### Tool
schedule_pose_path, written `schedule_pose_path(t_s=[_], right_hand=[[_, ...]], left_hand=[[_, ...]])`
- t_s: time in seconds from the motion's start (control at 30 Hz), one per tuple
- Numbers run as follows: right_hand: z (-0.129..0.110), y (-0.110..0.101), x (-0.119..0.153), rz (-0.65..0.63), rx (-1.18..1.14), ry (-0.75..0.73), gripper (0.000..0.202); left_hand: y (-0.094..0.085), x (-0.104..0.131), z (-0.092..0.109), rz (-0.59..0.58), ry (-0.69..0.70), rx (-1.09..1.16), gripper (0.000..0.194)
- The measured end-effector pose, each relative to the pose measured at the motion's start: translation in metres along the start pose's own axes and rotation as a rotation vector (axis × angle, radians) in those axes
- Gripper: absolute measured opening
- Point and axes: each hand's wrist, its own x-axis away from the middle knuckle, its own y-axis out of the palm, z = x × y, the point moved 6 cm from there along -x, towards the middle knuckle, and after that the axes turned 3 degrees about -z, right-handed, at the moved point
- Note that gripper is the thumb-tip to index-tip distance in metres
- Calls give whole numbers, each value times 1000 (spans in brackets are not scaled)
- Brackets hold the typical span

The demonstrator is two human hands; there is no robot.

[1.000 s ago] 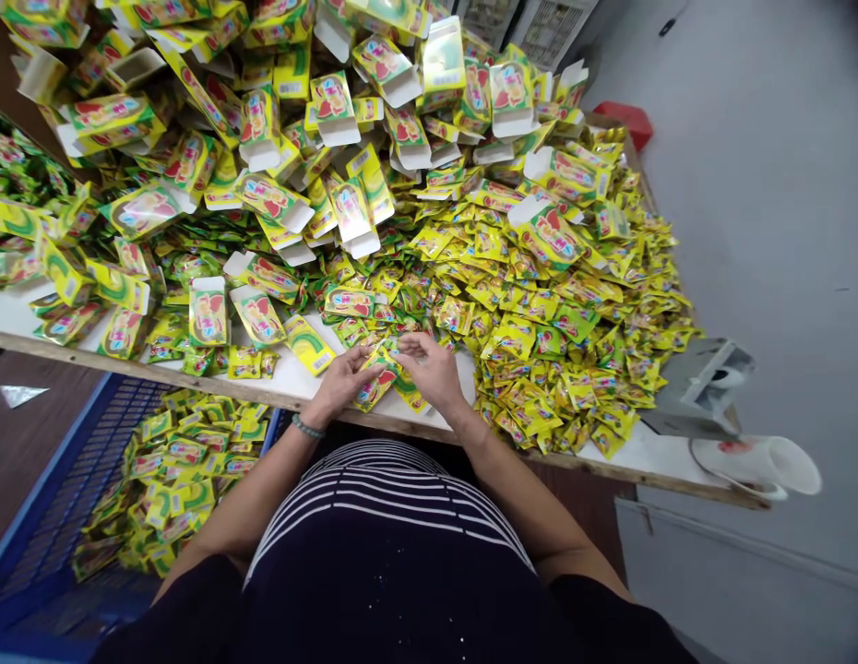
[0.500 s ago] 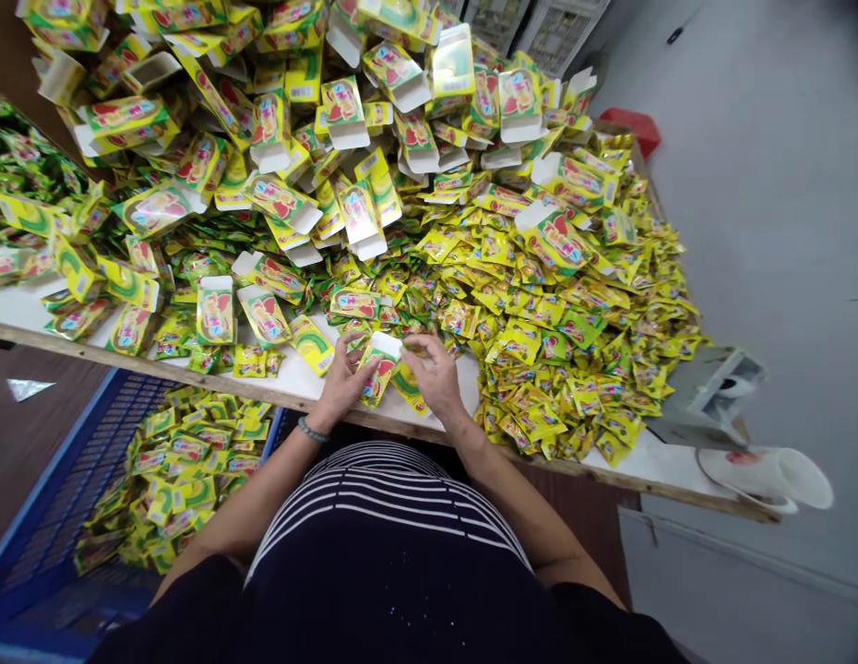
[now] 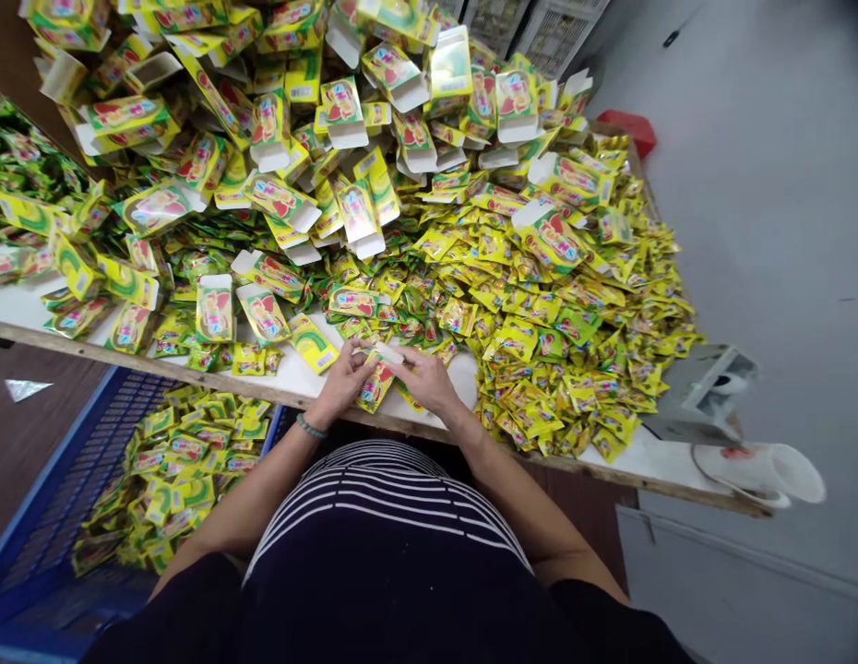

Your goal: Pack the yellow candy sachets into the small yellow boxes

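Note:
A small yellow-green box with a white flap at its top is between my two hands at the table's front edge. My left hand, with a beaded bracelet at the wrist, grips the box's left side. On the other side, my right hand has its fingers closed at the white flap. Part of another yellow piece shows under my right hand. A yellow box with a barcode lies just left of my hands. Small yellow packets are heaped to the right.
Open boxes are piled across the back. A blue crate holding filled-looking boxes stands below the table at the left. A grey metal device and a white mug-like container are at the right end.
My right hand has moved slightly down and inward over the top of the box. The white flap now looks narrower, folded down between my fingers.

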Motion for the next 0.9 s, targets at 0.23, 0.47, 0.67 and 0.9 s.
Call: schedule_pose_path(t_s=[0.23, 0.47, 0.67, 0.9], right_hand=[[-4, 4, -4, 35, -51, 34, 21], [17, -3, -15, -48, -273, 160, 31], [25, -11, -22, -159, -231, 149, 31], [-13, -6, 0, -55, 14, -109, 22]], left_hand=[[1, 1, 4, 0, -6, 65, 62], [5, 4, 8, -63, 43, -4, 57], [9, 5, 8, -130, 71, -9, 55], [-1, 3, 2, -44, 86, -44, 49]])
